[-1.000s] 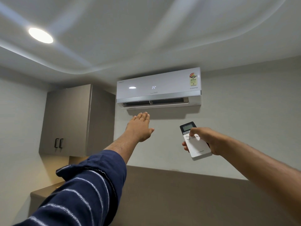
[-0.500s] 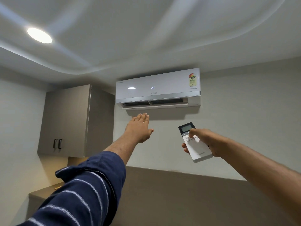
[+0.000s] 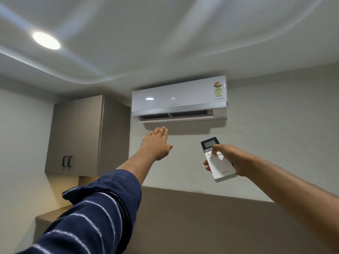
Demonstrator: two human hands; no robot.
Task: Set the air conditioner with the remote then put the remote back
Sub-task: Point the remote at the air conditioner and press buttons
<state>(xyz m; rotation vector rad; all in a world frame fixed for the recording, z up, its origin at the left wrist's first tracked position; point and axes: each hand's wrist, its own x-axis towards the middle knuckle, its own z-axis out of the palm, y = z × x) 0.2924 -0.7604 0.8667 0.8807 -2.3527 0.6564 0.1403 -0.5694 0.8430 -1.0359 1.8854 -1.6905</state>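
Up on the wall, the white air conditioner point(image 3: 179, 99) shows "24" on its front panel, with the brand "LLOYD" printed just below the digits and "INVERTER" at its right end under a coloured rating sticker point(image 3: 218, 88) whose small print cannot be read. A faint word at the unit's top left corner is too small to make out. The remote point(image 3: 218, 159) carries the same "LLOYD" mark near its lower end; its small grey screen is at the top, and what it displays cannot be told.

The right hand point(image 3: 230, 160) grips the remote, fingers wrapped behind it and the thumb pressed on the row of buttons below the screen. The remote points toward the unit, which lies at about 11 o'clock from it. The left hand point(image 3: 156, 143) is flat and open, fingers together, holding nothing, raised just under the unit's open louvre without touching it; the remote sits at about 4 o'clock from this hand, well apart. A striped navy sleeve point(image 3: 88, 217) covers the left arm.
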